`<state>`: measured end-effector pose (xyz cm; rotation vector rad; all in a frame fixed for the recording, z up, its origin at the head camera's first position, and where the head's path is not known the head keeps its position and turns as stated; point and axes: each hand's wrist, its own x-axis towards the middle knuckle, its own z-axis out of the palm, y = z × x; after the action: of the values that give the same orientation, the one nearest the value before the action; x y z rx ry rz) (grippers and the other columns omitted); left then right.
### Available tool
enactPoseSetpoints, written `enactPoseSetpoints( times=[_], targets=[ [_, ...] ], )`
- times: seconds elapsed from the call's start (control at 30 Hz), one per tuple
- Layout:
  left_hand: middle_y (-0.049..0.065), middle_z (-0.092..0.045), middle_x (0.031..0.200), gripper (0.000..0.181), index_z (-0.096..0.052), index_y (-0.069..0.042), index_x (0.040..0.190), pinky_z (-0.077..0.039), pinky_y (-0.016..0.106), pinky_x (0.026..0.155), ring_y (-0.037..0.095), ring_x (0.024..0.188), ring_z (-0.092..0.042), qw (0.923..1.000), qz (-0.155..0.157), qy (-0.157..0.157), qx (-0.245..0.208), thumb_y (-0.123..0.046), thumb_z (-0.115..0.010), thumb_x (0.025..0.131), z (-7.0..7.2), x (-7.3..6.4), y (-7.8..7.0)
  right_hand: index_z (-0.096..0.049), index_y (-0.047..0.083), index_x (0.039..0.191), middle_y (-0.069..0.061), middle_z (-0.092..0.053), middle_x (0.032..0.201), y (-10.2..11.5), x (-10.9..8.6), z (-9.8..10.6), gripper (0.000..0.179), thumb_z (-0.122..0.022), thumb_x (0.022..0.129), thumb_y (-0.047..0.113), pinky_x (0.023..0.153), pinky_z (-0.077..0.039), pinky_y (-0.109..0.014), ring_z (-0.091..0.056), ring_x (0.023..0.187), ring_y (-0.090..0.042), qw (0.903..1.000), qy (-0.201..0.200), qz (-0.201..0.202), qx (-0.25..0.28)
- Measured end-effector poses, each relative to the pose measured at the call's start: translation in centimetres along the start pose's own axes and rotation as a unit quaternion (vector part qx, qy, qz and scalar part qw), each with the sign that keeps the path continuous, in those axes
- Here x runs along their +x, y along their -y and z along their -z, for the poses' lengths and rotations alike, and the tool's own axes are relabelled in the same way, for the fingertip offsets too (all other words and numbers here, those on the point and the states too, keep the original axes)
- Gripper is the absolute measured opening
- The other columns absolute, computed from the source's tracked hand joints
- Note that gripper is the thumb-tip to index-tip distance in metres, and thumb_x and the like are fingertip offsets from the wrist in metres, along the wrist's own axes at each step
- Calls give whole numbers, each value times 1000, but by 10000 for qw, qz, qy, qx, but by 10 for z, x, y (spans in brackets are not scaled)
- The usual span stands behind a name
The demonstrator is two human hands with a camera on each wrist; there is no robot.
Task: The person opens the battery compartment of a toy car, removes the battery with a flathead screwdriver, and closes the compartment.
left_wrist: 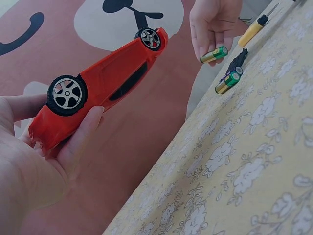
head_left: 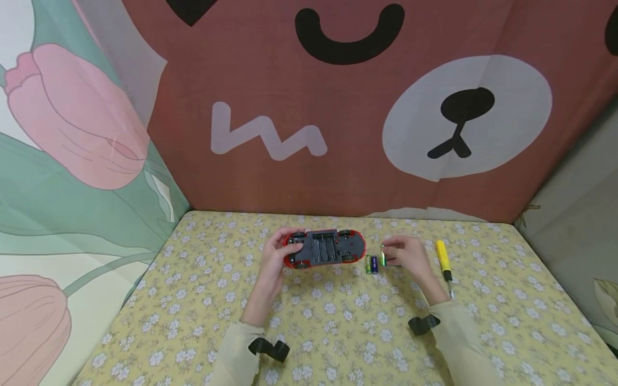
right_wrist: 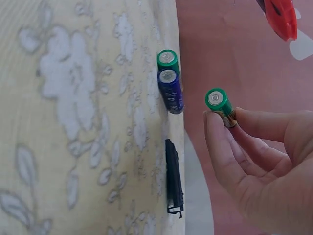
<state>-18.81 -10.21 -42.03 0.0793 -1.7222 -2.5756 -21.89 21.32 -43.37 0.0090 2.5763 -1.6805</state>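
My left hand (head_left: 276, 257) grips the rear or front end of a red toy car (head_left: 324, 249), turned so its black underside and open battery compartment face me. In the left wrist view the car's red side and silver-spoked wheels show. My right hand (head_left: 409, 256) pinches a green and gold battery (right_wrist: 220, 105) between thumb and fingers, above the table. Just left of it lie two more batteries side by side, one green (head_left: 368, 264) and one dark blue (head_left: 374, 264). A black battery cover (right_wrist: 173, 178) lies near them, mostly hidden under my right hand in the head view.
A screwdriver with a yellow handle (head_left: 442, 257) lies to the right of my right hand. The table has a yellow flowered cloth (head_left: 338, 332). Behind it hangs a fabric wall (head_left: 289, 182) with a bear print, and further fabric walls stand at both sides.
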Motion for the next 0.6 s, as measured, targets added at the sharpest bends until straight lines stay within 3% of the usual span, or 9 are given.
enactPoseSetpoints(
  times=[0.3,0.47,0.6],
  targets=[
    [5,-72,119,32,-73,-11,110,-58,31,84,22,111,-63,10000,7,-26,-7,8,-70,84,0,0,1,-68,-16,114,-24,-72,99,-11,4,-2,23,-66,98,0,68,-63,-39,-73,77,-26,9997,96,-23,-209],
    [6,-71,121,32,-72,-9,111,-62,35,74,24,110,-64,10000,-5,-7,6,8,-70,84,0,0,1,-68,-15,114,-24,-71,101,-16,6,-2,23,-66,97,0,71,-63,-39,-73,78,-28,9989,264,-93,-365],
    [7,-71,122,32,-72,-9,112,-61,34,77,24,111,-64,10000,-4,-21,21,8,-70,84,0,0,2,-69,-15,114,-24,-71,102,-17,7,-3,22,-66,97,-1,72,-63,-38,-73,79,-28,9988,276,-114,-395]
  ],
)
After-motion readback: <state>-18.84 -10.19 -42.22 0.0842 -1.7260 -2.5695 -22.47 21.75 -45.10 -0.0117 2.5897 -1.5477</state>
